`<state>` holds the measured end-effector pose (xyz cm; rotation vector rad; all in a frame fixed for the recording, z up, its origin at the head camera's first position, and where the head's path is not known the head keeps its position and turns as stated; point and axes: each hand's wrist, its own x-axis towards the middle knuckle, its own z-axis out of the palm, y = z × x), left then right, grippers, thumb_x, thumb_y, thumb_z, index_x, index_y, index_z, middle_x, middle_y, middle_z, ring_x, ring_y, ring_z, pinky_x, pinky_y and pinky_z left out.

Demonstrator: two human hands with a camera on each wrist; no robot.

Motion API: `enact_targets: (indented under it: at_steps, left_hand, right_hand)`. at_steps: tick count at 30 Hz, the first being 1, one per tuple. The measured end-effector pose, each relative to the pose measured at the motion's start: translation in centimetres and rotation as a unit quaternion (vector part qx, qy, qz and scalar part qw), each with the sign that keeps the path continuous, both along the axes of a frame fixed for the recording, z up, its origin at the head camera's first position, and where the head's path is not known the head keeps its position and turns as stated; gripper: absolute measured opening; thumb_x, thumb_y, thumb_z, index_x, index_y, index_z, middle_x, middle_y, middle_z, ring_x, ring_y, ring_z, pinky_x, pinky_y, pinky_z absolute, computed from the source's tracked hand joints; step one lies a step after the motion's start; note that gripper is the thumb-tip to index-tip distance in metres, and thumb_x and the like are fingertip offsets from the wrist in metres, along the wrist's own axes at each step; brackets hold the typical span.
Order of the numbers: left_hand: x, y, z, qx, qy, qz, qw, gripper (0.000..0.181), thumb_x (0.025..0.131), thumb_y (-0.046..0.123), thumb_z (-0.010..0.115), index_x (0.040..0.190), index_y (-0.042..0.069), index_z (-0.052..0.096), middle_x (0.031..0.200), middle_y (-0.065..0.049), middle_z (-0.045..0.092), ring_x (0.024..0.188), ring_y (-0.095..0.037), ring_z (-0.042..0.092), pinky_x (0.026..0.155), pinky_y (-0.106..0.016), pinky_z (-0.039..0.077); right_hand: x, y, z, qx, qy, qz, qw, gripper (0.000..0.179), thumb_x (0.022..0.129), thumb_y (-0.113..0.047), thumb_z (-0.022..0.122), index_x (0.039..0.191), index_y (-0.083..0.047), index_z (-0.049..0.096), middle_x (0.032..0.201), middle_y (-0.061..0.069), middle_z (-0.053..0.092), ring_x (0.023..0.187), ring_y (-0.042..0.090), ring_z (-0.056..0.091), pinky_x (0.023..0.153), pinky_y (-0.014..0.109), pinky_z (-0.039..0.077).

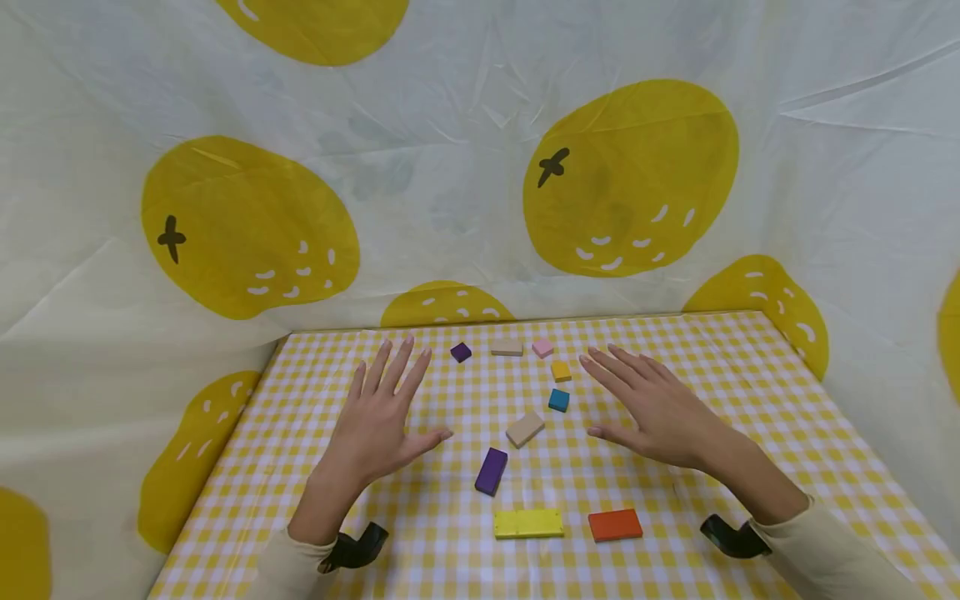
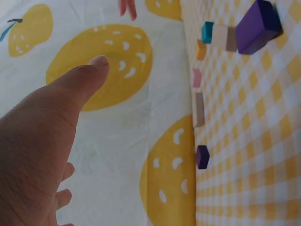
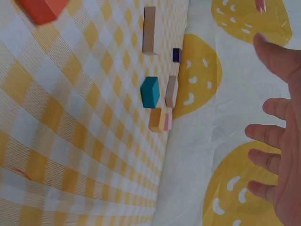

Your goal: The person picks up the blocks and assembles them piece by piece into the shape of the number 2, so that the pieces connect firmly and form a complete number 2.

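My left hand [image 1: 378,425] hovers left of the scattered blocks, fingers straight and spread, holding nothing. Opposite it, my right hand [image 1: 656,408] is held over the right side with extended fingers and no object. Between them lie a purple block [image 1: 491,472], a plain wooden block [image 1: 525,429], a blue block [image 1: 558,400] and an orange block [image 1: 561,371]. Farther back are a small purple block [image 1: 461,352], another wooden block [image 1: 507,347] and a pink block [image 1: 543,347]. Nearest me sit a yellow block [image 1: 528,523] and a red-orange block [image 1: 615,525].
A yellow-and-white checked cloth [image 1: 420,550] covers the table. White sheeting [image 1: 450,208] printed with large yellow fruit hangs behind and along both sides. Dark curved pieces stick out at both cuffs, one at the left sleeve [image 1: 288,567].
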<state>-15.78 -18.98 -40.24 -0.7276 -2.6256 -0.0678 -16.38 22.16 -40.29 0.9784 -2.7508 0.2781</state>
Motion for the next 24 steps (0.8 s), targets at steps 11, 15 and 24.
enact_targets:
  at_steps: [11, 15, 24]
  left_hand:
    - [0.7, 2.1, -1.2, 0.056, 0.022, -0.117, 0.9913, 0.103, 0.085, 0.053, 0.078, 0.159, 0.002, 0.027, 0.165, -0.018, 0.027, 0.147, -0.039, 0.034, 0.114, -0.05, 0.038]
    - [1.2, 3.0, -1.7, 0.105, -0.017, -0.161, 0.9813, 0.102, 0.083, 0.038, 0.085, 0.159, 0.001, 0.027, 0.163, -0.016, 0.029, 0.141, -0.034, 0.04, 0.106, -0.042, 0.047]
    - [2.2, 5.4, -3.1, 0.145, -0.096, -0.215, 0.9608, 0.089, 0.086, 0.024, 0.083, 0.157, 0.007, 0.033, 0.152, -0.009, 0.043, 0.135, -0.023, 0.048, 0.106, -0.031, 0.047]
  right_hand:
    - [2.1, 1.0, -0.9, -0.056, -0.034, 0.04, 0.9971, 0.076, 0.093, -0.041, 0.074, 0.157, -0.017, 0.04, 0.151, 0.012, 0.05, 0.136, 0.036, 0.049, 0.102, 0.061, 0.043]
    - [2.8, 1.1, -1.4, -0.08, -0.044, 0.059, 0.9941, 0.071, 0.09, -0.035, 0.078, 0.151, -0.014, 0.048, 0.145, 0.011, 0.056, 0.131, 0.034, 0.054, 0.097, 0.057, 0.049]
    - [4.2, 1.0, -2.8, -0.101, -0.061, 0.11, 0.9869, 0.064, 0.088, -0.03, 0.08, 0.143, -0.008, 0.055, 0.136, 0.003, 0.062, 0.12, 0.026, 0.062, 0.09, 0.045, 0.056]
